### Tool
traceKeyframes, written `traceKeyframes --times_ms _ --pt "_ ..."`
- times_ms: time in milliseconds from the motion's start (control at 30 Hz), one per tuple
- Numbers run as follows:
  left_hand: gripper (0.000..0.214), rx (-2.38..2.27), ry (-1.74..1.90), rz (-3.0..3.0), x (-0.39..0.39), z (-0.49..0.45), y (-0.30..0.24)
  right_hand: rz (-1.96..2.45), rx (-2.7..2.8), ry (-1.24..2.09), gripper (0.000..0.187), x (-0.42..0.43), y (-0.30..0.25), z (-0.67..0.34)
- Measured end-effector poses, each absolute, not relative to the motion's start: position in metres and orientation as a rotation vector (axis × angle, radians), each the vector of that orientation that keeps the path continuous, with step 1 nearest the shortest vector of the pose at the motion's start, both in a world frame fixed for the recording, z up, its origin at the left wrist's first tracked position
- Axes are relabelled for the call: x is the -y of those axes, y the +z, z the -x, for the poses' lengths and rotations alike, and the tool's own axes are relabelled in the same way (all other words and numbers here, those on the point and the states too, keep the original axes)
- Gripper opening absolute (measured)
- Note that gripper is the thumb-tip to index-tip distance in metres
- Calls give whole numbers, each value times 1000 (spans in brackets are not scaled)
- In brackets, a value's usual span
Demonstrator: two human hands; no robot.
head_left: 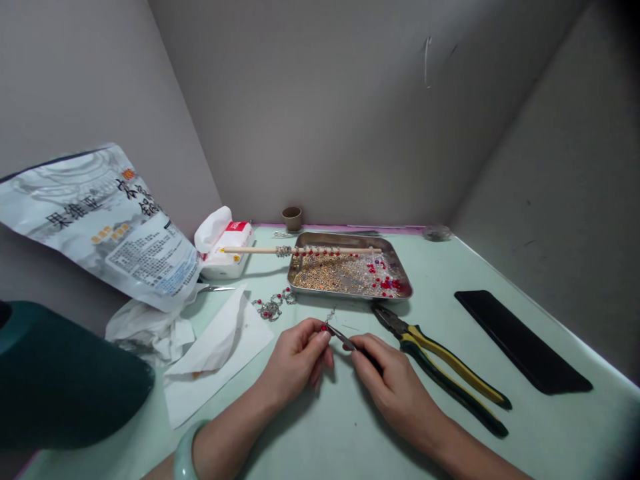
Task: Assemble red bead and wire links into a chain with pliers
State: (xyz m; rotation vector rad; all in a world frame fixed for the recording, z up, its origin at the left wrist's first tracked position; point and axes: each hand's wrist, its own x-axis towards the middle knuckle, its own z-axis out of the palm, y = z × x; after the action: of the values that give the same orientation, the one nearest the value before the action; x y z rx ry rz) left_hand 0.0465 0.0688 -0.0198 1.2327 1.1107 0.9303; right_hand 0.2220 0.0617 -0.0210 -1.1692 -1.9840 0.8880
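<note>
My left hand (303,353) pinches a small red bead (324,328) between thumb and forefinger. A short silvery wire or chain piece (331,315) sticks up from the bead. My right hand (387,373) is closed around slim fine-tipped pliers (345,339) with dark handles, their tip meeting the bead at my left fingertips. Whether the jaws grip the wire is too small to tell. Beyond my left hand lies a beaded silver chain (271,307) with red beads. Large combination pliers (440,360) with green and yellow handles rest to the right of my right hand.
A metal tray (350,293) holds gold, clear and red beads. Across it lies a wooden stick (255,250) with beaded pieces on it. A tissue pack (233,253), paper sheet (220,367), pouch (115,227) and dark green object (70,380) stand left; a black slab (520,340) lies right.
</note>
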Motion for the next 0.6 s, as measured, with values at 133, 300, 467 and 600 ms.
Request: traceKeyframes --times_ms 133,300,467,600 --pt "26 -1081 933 -1236 -69 -46 -22 1158 1967 915 16 -62 -21 -221" --pt "25 -1040 925 -1222 -69 -46 -22 1144 1973 853 17 -59 -24 -221" --pt "24 -1001 939 -1183 -68 -47 -22 1128 1997 758 17 -58 -28 -219" --pt "24 -959 952 -1161 -67 -48 -24 1123 1989 783 16 -59 -27 -219"
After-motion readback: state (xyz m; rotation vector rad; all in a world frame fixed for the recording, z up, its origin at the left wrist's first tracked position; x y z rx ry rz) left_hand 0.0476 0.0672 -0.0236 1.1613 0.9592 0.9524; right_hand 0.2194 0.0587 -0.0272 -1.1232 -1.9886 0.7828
